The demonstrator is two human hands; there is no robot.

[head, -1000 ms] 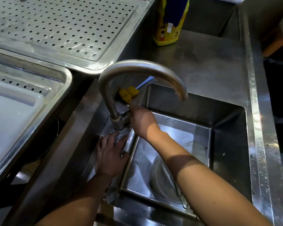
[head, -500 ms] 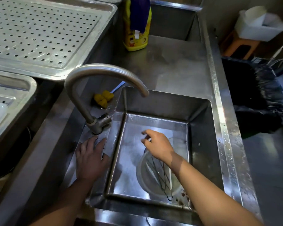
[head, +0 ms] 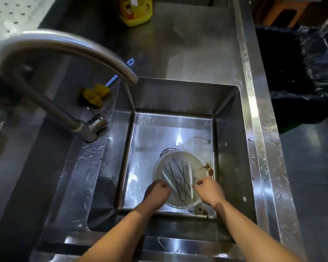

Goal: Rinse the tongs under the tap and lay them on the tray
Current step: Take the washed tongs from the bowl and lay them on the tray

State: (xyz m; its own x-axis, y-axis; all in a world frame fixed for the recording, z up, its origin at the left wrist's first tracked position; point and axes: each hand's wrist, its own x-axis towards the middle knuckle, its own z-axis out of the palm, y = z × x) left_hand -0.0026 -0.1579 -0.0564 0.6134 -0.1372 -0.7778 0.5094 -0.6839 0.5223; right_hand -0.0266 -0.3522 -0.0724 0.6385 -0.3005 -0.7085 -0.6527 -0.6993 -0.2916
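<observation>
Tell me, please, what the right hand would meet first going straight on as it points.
Most likely the tongs in the white bowl; the right hand points toward them, though depth is unclear.

The left forearm (head: 125,229) and right forearm (head: 244,227) reach in from the near edge, angled slightly towards each other. The left grip (head: 157,191) and right grip (head: 209,191) sit level, a little apart, knuckles up and fingers curled under. Whether either holds anything cannot be told.
</observation>
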